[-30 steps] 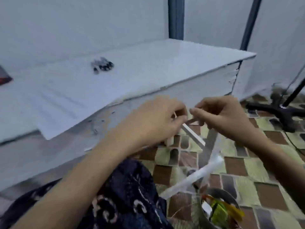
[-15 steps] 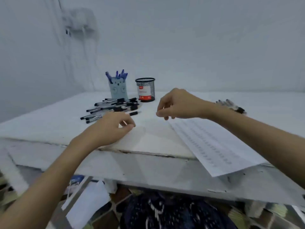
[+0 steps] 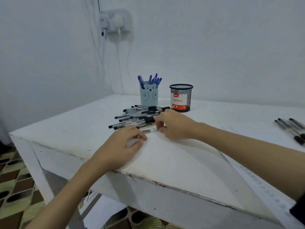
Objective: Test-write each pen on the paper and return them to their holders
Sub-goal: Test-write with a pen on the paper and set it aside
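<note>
A pile of black-capped clear pens lies on the white table in front of two holders. The blue bear holder carries several blue pens. The black mesh holder has a red "Ball Pens" label. My right hand rests at the pile's near right edge, its fingers pinching one clear pen. My left hand lies on the table just below the pile, fingers curled loosely, touching that pen's left end. The paper lies at the right, partly under my right forearm.
A second small group of black pens lies at the table's far right. A wall socket with plugs and hanging cables sits above the table's back corner. The near table edge is chipped; patterned floor tiles show at the lower left.
The view swung from the floor at the right up to the table. Both hands moved from a strip held over the floor to the pen pile, and my right hand has pinched a pen.
</note>
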Action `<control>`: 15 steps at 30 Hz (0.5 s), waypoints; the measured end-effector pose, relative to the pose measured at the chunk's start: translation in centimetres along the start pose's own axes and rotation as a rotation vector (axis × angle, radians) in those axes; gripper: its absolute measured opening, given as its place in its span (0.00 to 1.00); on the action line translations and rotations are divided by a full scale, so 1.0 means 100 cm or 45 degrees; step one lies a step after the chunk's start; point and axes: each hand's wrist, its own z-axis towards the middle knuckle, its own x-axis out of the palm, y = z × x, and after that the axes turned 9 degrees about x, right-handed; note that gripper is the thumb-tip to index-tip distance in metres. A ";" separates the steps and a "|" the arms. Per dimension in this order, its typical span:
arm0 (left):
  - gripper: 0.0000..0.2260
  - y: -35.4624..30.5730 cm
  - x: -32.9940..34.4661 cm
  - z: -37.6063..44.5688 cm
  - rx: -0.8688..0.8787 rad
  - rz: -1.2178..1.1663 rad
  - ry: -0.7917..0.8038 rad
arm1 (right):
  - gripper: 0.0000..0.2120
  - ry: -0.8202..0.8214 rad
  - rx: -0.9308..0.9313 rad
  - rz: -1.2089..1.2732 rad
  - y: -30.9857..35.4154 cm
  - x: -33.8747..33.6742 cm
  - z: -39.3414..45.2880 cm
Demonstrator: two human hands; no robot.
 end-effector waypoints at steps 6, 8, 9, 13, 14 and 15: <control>0.05 0.002 -0.004 0.006 0.016 0.045 0.048 | 0.08 0.064 0.128 0.005 -0.021 -0.023 -0.011; 0.06 -0.002 -0.004 0.010 0.029 0.055 0.037 | 0.10 0.051 0.203 0.066 -0.031 -0.036 -0.019; 0.06 -0.004 -0.004 0.012 0.028 0.053 0.035 | 0.13 0.042 0.264 0.076 -0.034 -0.043 -0.023; 0.06 -0.023 0.003 0.021 0.082 0.040 0.059 | 0.14 0.082 0.568 0.724 -0.063 -0.075 -0.048; 0.06 -0.031 0.007 0.025 0.119 0.044 0.075 | 0.10 0.082 0.611 0.865 -0.070 -0.084 -0.059; 0.06 -0.037 0.011 0.030 0.152 0.054 0.106 | 0.05 0.066 0.648 0.943 -0.077 -0.090 -0.067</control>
